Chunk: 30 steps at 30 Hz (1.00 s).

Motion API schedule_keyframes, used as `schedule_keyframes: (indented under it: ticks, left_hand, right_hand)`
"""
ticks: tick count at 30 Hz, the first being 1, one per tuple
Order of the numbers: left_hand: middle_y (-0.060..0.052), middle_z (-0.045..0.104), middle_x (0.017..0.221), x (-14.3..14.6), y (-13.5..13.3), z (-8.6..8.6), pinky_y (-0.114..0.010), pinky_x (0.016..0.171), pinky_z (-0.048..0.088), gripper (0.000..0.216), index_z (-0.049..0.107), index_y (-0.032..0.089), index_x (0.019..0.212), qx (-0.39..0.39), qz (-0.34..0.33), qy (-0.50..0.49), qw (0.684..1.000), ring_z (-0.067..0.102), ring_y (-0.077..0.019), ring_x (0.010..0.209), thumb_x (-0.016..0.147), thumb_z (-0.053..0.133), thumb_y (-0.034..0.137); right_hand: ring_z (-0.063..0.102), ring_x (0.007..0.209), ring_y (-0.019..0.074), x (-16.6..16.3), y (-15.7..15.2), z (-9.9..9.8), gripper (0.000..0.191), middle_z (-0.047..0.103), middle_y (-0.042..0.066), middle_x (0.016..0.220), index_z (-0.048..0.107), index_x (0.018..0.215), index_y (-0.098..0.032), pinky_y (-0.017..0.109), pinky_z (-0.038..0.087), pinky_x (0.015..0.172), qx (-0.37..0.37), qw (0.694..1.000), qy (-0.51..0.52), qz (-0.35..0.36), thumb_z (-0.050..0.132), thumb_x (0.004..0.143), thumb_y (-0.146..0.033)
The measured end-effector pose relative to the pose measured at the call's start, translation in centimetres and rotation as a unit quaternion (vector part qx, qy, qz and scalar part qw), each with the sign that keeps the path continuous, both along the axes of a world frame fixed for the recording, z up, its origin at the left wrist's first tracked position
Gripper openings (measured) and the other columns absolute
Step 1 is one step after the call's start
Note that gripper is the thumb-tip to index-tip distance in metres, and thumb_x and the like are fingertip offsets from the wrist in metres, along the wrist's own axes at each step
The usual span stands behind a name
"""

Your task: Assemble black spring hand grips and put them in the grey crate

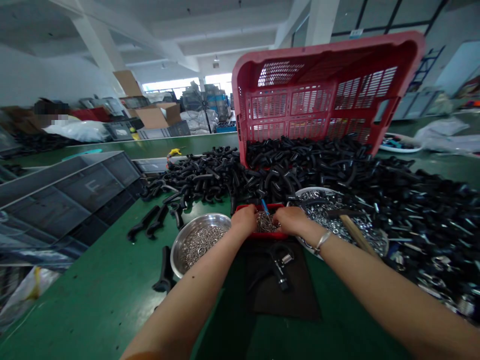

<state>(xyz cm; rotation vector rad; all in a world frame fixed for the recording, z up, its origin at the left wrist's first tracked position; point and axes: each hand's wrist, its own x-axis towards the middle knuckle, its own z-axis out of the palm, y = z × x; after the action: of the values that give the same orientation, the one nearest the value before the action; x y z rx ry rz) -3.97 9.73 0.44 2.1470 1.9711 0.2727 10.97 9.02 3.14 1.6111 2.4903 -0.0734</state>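
A small red tray (267,235) holds thin metal pieces (264,222) and a blue-handled tool (265,206). At its left end is my left hand (244,220), fingers curled in, with whatever they grip hidden. My right hand (291,221) reaches over the tray's right end. Its fingers are bent together at the metal pieces, and I cannot make out anything between them. Just in front, a black curved handle part (279,270) with a spring (287,258) lies on a dark mat (285,305).
Left stands a steel bowl (176,255) of small rings; right, a round tray (384,240) of metal parts with a hammer (360,236) across it. Black handle parts (210,175) heap behind, spilling from a tipped red crate (330,52). A grey bin (90,190) sits at left.
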Motion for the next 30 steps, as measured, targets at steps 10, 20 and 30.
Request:
schedule_keyframes:
  ticks: [10,20,30]
  left_hand:
    - [0.000,0.067,0.096,-1.8,-5.7,1.9,-0.024,0.077,0.043,0.023,0.064,0.024,0.097,0.034,-0.087,-0.158,0.983,0.059,-0.0158,0.088,0.080,0.048,0.025]
    - [0.003,0.067,0.081,-0.8,-10.4,-0.1,-0.021,0.059,0.039,0.018,0.063,0.024,0.082,-0.012,-0.125,-0.215,0.968,0.059,-0.0131,0.071,0.077,0.053,0.038]
    - [0.003,0.067,0.084,0.9,-9.4,-0.5,-0.024,0.060,0.040,0.025,0.063,0.027,0.088,-0.019,-0.060,-0.112,0.992,0.060,-0.0160,0.076,0.077,0.051,0.047]
  right_hand:
    - [0.061,0.088,0.0218,-0.6,-0.3,-1.0,0.025,0.066,0.009,0.097,0.067,0.093,-0.023,0.028,0.044,0.071,0.010,0.999,0.037,-0.002,0.052,0.076,-0.031]
    - [0.060,0.083,0.0182,-0.4,0.0,-1.5,0.019,0.067,0.006,0.087,0.066,0.081,-0.018,0.024,0.041,0.072,0.025,0.984,0.177,-0.019,0.050,0.073,-0.023]
    - [0.060,0.055,0.0115,3.8,-5.0,-1.5,0.019,0.065,0.002,0.068,0.054,0.087,-0.015,0.021,0.044,0.053,-0.016,0.921,0.376,-0.101,0.041,0.079,-0.025]
